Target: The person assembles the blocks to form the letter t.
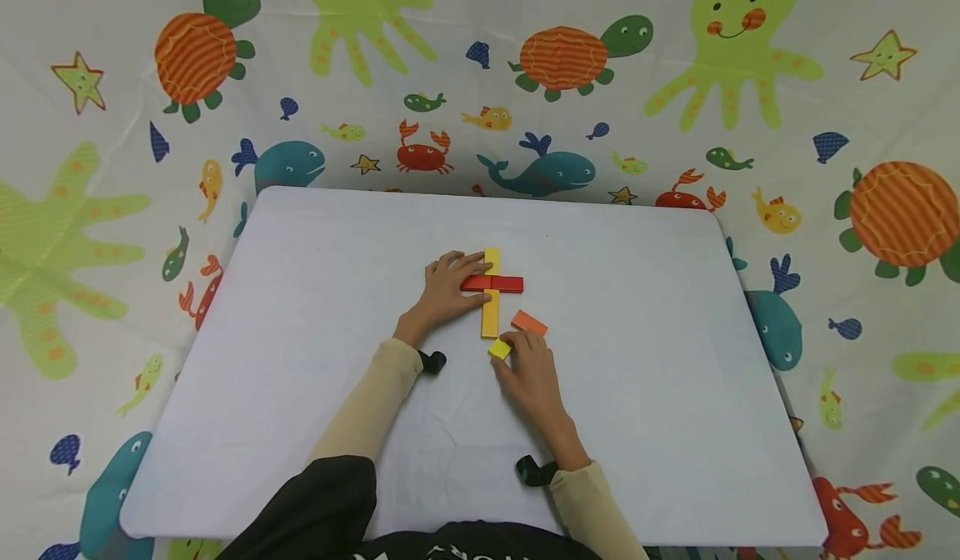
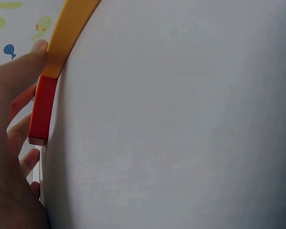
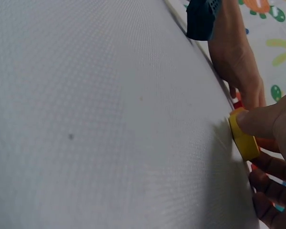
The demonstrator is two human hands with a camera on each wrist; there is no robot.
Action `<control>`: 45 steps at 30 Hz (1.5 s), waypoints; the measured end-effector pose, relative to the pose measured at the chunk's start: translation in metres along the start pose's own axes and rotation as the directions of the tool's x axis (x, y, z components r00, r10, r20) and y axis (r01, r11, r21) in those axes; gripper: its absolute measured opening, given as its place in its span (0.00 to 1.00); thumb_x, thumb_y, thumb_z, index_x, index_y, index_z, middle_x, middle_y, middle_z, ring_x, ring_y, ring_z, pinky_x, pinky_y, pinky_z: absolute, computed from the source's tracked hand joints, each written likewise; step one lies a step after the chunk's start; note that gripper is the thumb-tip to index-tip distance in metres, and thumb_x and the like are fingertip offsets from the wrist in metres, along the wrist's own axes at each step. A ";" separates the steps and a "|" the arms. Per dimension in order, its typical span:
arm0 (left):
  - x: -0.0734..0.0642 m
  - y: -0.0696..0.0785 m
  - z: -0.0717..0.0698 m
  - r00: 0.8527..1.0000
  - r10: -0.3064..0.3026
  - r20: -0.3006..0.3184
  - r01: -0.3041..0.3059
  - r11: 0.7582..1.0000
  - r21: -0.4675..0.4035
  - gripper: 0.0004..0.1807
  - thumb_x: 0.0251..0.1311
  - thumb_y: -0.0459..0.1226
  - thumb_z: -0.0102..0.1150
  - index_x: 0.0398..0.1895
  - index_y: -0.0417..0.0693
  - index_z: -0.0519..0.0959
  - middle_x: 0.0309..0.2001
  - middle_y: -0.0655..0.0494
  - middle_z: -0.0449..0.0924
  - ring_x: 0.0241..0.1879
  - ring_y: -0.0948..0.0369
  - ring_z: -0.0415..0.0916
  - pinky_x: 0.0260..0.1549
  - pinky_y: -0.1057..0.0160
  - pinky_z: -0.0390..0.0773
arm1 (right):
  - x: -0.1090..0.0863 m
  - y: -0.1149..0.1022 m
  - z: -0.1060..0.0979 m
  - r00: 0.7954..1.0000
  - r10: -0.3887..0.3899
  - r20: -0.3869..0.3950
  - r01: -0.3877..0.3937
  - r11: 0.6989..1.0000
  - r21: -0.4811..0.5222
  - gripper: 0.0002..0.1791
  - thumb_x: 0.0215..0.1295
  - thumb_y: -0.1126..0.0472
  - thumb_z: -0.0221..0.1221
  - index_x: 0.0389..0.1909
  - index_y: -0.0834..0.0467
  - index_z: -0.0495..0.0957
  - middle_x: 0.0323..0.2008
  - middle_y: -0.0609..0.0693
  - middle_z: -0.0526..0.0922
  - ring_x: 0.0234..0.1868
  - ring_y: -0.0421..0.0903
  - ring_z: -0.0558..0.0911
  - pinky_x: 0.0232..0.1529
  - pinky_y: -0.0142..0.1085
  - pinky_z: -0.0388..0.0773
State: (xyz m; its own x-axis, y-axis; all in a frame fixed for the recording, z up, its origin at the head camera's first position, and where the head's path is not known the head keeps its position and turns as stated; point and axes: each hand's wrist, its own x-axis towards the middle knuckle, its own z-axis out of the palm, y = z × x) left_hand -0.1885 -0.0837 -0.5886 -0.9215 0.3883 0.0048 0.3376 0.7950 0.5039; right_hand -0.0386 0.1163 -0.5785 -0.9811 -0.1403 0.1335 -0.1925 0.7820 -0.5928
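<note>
In the head view, two yellow blocks (image 1: 490, 317) lie in line, with two red blocks (image 1: 507, 284) across them, forming a cross. My left hand (image 1: 442, 289) is at the cross's left side, its fingers extended around the left red block (image 2: 43, 107). Its thumb touches the side of the nearer yellow block (image 2: 69, 36). Just below the cross, my right hand (image 1: 532, 372) pinches a small bright yellow block (image 3: 244, 136) between thumb and fingers. An orange block (image 1: 529, 322) lies slanted beside that hand's fingertips.
All the blocks are on a white tabletop (image 1: 660, 377) with rounded corners. A cloth (image 1: 420, 35) printed with sea animals hangs behind and around it. Black straps (image 1: 534, 471) are worn at both wrists.
</note>
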 end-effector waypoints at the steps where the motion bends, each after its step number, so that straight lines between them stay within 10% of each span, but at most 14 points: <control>1: 0.000 0.000 0.000 1.000 0.002 -0.002 -0.002 1.000 0.000 0.37 0.64 0.60 0.62 0.77 0.67 0.69 0.82 0.61 0.60 0.81 0.48 0.50 0.75 0.33 0.49 | 0.000 0.000 0.000 1.000 0.000 0.001 0.000 1.000 -0.004 0.23 0.63 0.59 0.73 0.56 0.56 0.78 0.53 0.54 0.82 0.54 0.52 0.79 0.53 0.48 0.77; 45: -0.001 0.002 -0.001 1.000 0.016 -0.019 -0.016 1.000 -0.020 0.37 0.65 0.59 0.63 0.76 0.65 0.70 0.82 0.59 0.60 0.81 0.47 0.49 0.75 0.33 0.49 | 0.003 -0.003 0.004 0.999 0.037 -0.022 -0.038 0.999 -0.029 0.22 0.61 0.53 0.75 0.53 0.56 0.85 0.49 0.53 0.85 0.51 0.52 0.80 0.47 0.47 0.75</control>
State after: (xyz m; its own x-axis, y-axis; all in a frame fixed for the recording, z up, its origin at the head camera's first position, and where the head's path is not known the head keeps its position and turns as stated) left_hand -0.1870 -0.0832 -0.5870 -0.9195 0.3921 0.0291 0.3488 0.7792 0.5208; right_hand -0.0405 0.1107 -0.5795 -0.9868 -0.0980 0.1290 -0.1549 0.8041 -0.5740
